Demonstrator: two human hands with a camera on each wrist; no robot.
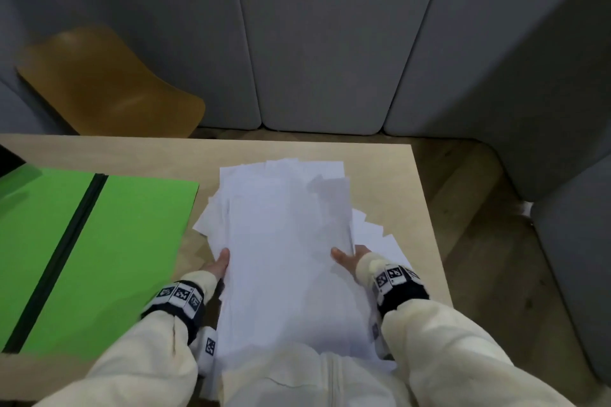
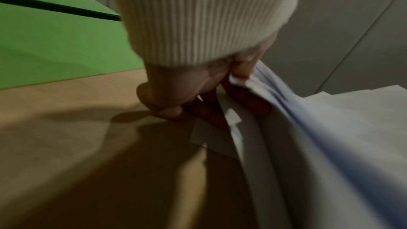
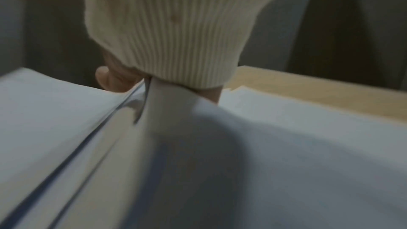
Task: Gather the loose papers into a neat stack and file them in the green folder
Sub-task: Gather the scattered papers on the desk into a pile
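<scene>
A rough pile of white papers (image 1: 291,241) lies on the wooden table (image 1: 390,175), its sheets fanned out at the far end and both sides. My left hand (image 1: 218,266) grips the pile's left edge, thumb on top, fingers curled under the sheets (image 2: 319,145). My right hand (image 1: 345,258) grips the right edge the same way, thumb (image 3: 108,79) above the papers (image 3: 264,145). The near part of the pile bows upward between my hands. The green folder (image 1: 109,248) lies open and flat at the left, with a dark spine (image 1: 62,258) down its middle.
A yellow-brown chair (image 1: 105,82) stands behind the table's far left. Grey padded panels (image 1: 330,43) wall in the far side and the right. The table's right edge (image 1: 433,231) runs close to my right hand.
</scene>
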